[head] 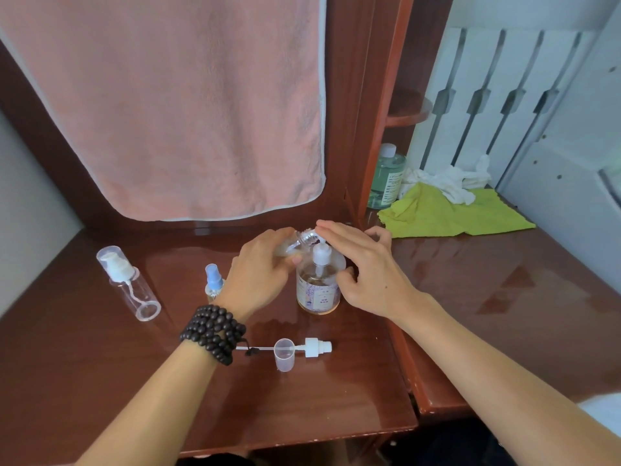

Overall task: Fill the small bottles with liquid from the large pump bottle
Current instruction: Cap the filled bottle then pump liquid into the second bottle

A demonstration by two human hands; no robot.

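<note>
The large pump bottle stands mid-table, clear with amber liquid and a patterned label. My left hand grips a small clear bottle tilted so its open threaded neck sits at the pump's spout. My right hand rests over the white pump head, fingers flat on top and thumb against the bottle's side. A small clear bottle with a white pump and cap stands at the left. A small bottle with a blue sprayer is partly hidden behind my left wrist.
A loose white pump head with its tube and a small clear cap lie near the front edge. A yellow-green cloth, white rags and a green bottle sit back right. A pink towel hangs behind.
</note>
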